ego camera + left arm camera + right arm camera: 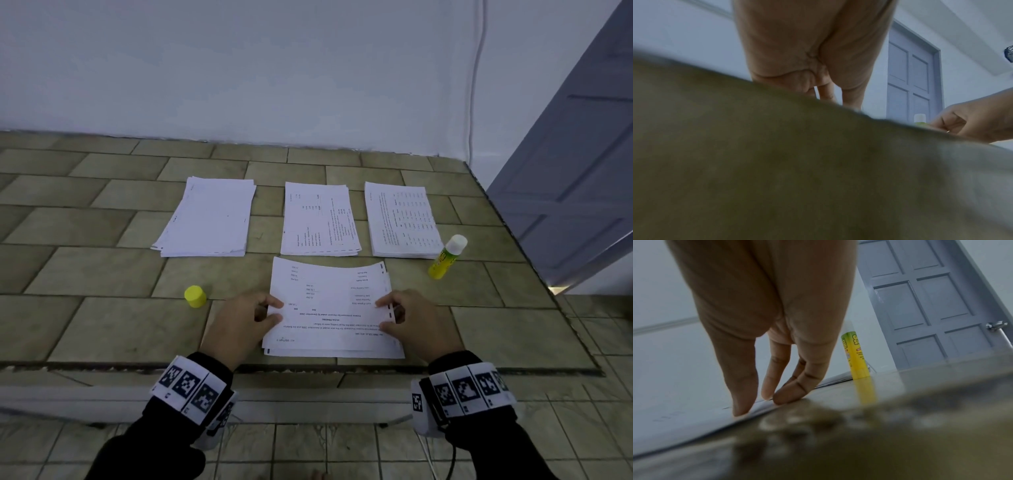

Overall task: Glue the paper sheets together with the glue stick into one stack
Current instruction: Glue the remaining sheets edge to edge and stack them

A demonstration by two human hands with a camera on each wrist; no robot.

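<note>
Looked down on a tan tiled table, grey door off to the right. Counted three paper piles along the far side: left pile showing almost no print, middle pile and right pile printed, their lines running near to far.

Found the stack at the near edge, between both hands, long axis pointing away from the person, far end of its top sheet bowed up off the rest. Read the print upside down, page top nearest the person: made out "for the year ended 31 December 2008", the rest too small.

Caught the left hand at the stack's left edge, thumb on top of the sheet. Could not tell whether pinching or only pressing. Saw the right hand at the right edge, fingers straight, tips pressed down on the paper.

Spotted the glue stick standing upright just beside the right pile's near right corner, uncapped, white end up, yellow body, red lettering too blurred to read. And left of the stack, near the left hand, the yellow cap, standing alone.
</note>
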